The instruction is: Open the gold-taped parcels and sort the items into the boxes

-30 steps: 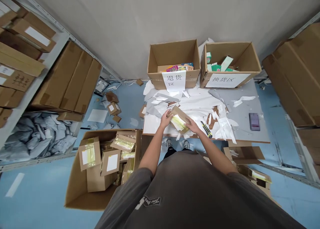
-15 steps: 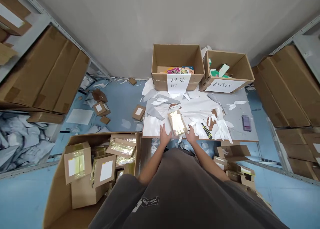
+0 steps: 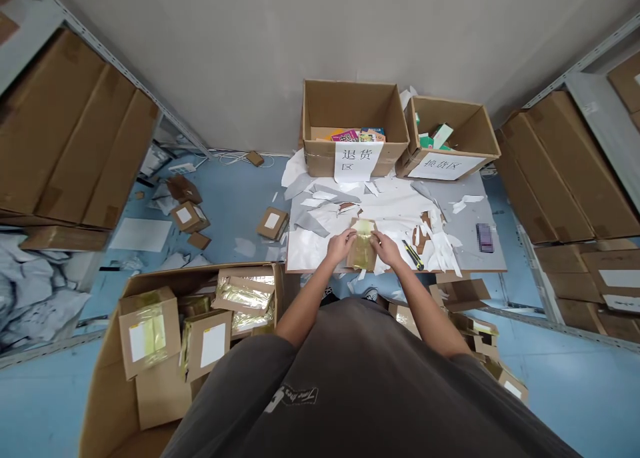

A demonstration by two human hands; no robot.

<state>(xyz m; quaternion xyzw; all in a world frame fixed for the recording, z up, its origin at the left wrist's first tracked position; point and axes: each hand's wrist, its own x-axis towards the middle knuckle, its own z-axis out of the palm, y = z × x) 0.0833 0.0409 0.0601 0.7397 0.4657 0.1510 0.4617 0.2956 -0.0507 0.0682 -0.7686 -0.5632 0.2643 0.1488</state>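
Observation:
A small cardboard box point(image 3: 362, 253) with yellowish tape over it is at the front edge of the table. My left hand point(image 3: 340, 247) grips its left side, fingers curled at the upper edge of the tape. On the opposite side my right hand point(image 3: 386, 249) pinches the box's right edge near the top. A utility knife point(image 3: 413, 255), black and yellow, lies just right of my right hand among torn white paper scraps point(image 3: 445, 250).
Two open cartons with paper signs stand at the table's back: one point(image 3: 320, 159) holds colourful books, the other point(image 3: 407, 158) green-and-white boxes. A large carton point(image 3: 103, 385) of taped parcels is on my left. A blurred purple item point(image 3: 484, 238) lies on the table's right.
The box was held tilted, then came down to the table with my hands loosened around it. Now it shows another, tape-covered face, and both hands grip it again. The view has shifted.

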